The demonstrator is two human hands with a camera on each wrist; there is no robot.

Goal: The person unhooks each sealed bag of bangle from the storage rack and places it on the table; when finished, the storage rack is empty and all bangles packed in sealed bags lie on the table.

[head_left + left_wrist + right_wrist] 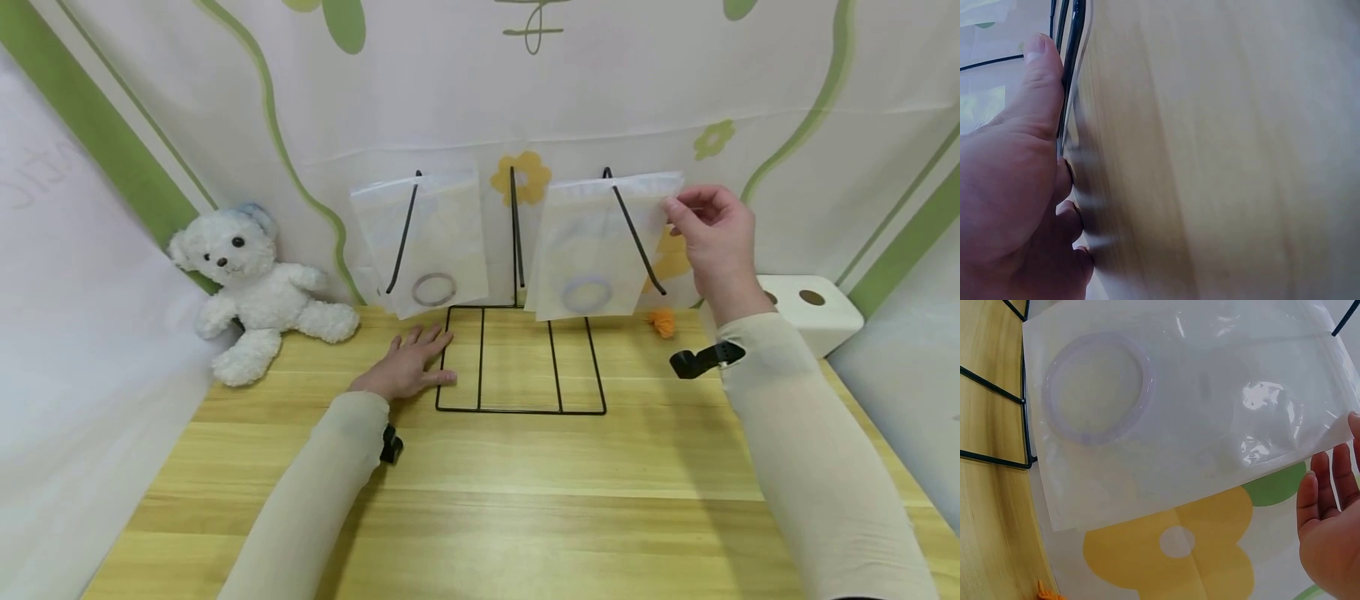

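A black wire rack (521,412) stands on the table with clear bags hanging from its arms. The right hand (716,237) pinches the upper right edge of the right-hand bag (592,250), which holds a pale purple ring (587,294); in the right wrist view the ring (1099,441) shows through the bag (1197,425), with the hand (1335,525) at its edge. The left hand (405,365) lies with fingers spread over the left side of the rack base; in the left wrist view the hand (1010,181) has its thumb against the wire. The left-hand bag (423,233) holds a brownish ring (433,289).
A white teddy bear (262,283) sits at the back left. At the back right are a white box (813,317) with round holes and a small orange object (662,322). Patterned cloth (637,75) hangs behind the wooden table (525,508).
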